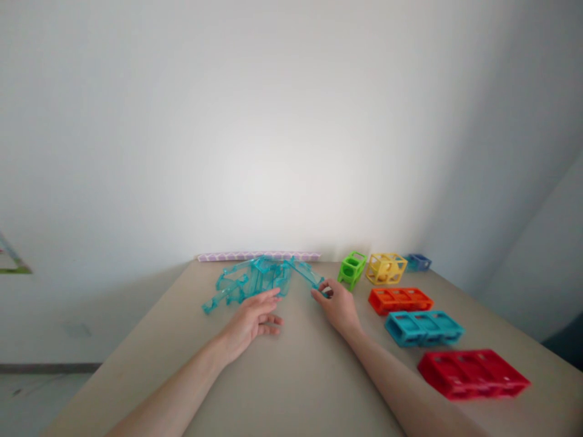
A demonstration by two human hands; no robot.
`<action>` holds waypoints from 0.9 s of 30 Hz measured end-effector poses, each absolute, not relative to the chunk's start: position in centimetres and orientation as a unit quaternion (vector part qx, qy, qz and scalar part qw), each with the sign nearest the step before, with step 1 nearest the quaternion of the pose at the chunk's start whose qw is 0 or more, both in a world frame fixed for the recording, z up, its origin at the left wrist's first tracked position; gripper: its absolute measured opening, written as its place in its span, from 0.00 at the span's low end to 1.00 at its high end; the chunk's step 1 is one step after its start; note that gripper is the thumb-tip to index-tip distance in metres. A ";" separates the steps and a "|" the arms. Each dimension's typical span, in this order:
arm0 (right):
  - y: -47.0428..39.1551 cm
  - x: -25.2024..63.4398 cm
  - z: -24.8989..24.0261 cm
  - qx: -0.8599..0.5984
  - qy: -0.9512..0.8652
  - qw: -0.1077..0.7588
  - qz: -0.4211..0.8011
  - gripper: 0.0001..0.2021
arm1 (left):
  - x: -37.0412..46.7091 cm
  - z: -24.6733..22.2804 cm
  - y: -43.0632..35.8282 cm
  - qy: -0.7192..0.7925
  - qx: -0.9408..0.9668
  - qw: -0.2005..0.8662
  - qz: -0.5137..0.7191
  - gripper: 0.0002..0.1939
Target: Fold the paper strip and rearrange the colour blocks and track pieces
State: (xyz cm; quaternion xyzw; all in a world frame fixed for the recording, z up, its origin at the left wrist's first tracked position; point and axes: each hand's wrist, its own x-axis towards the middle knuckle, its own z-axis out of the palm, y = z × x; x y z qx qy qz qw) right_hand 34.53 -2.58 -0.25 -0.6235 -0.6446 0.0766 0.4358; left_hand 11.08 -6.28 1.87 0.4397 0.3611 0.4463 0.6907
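A pile of see-through teal plastic track pieces (262, 276) lies toward the back of the table, left of centre. Just in front of it is my left hand (257, 318), palm turned inward, fingers apart and holding nothing. My right hand (336, 303) pinches the near end of one teal track piece (304, 272) between thumb and fingers. That piece slants up and left, its far end close to the pile; whether the two touch I cannot tell.
On the right stand a red frame block (473, 374), a teal frame block (423, 329), an orange one (401, 300), a yellow cube frame (386, 268), a green one (352, 269) and a blue one (418, 262). A purple patterned strip (259, 256) runs along the wall.
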 end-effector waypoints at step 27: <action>-2.6 34.4 -0.1 -0.626 -0.644 0.433 0.081 0.09 | 11.2 2.1 -6.4 0.367 0.449 0.687 0.438 0.24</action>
